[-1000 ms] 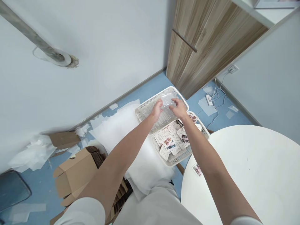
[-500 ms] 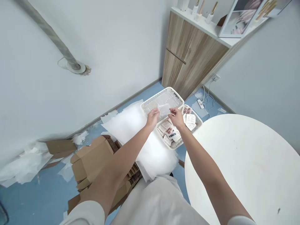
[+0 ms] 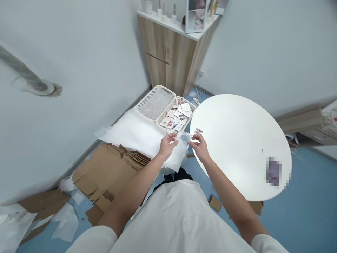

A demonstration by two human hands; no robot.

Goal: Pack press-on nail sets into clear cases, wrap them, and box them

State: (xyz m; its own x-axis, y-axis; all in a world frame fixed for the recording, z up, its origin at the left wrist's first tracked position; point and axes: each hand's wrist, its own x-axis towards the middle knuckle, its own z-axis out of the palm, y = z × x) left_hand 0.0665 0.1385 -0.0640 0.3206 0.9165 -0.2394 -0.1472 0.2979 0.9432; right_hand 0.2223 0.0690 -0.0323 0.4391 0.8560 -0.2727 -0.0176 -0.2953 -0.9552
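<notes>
A small clear plastic case point(image 3: 184, 139) is held between my two hands, in front of the baskets. My left hand point(image 3: 168, 144) pinches its left side, and my right hand point(image 3: 199, 145) grips its right edge. Just beyond, a white basket point(image 3: 191, 116) holds many small printed cards, some showing coloured nail-like pieces. Beside it, a second white basket point(image 3: 142, 111) contains clear plastic pieces. A small set of reddish pieces point(image 3: 198, 131) lies on the round white table point(image 3: 237, 140), right by my right hand.
White foam sheeting point(image 3: 137, 130) lies under and beside the baskets. Flattened cardboard boxes point(image 3: 105, 168) are stacked at the left. A wooden cabinet point(image 3: 171, 52) stands behind, with a picture frame on top. A blurred purple item point(image 3: 273, 171) lies on the table's right side.
The view has turned right, showing more of the table. Both hands have drawn back from over the baskets toward my body, with the clear case between them.
</notes>
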